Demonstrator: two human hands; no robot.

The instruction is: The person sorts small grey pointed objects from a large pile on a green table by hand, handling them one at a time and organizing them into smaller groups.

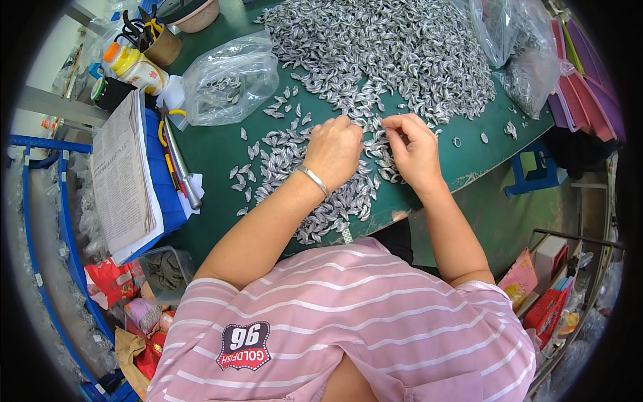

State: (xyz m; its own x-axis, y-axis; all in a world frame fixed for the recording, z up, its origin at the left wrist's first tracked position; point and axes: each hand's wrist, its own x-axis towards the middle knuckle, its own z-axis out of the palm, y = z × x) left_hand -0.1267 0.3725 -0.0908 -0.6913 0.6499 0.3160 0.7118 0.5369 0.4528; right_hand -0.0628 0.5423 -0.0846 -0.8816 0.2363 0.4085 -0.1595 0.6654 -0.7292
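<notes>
left hand: curled, palm down, fingers bent over the pieces; whether the hand [335, 147] pinches one, i cannot tell
right hand: thumb and forefinger bent close together at the pieces; what this hand [412, 147] has between them is too small to tell
bracelet: smooth silver band, the bracelet [313, 181] round the left wrist
pieces: small, curved, shiny grey, metal-looking; the loose pieces [281, 161] spread under and left of the hands
heap: same shapes, piled thick beyond the hands, the heap [408, 53] joined to the spread by a narrow trail
rings: two small rings [457, 142] right of the right hand
bags: clear crinkled plastic; one bag [251, 63] left of the heap, another bag [532, 77] right of it, both with grey pieces inside
tabletop: flat green tabletop [209, 144], its near edge scuffed
open room: green strip between spread and pliers [161, 134]; more right of the rings
room: blue stool [536, 171] beyond the right edge, blue rack [62, 201] far left
</notes>
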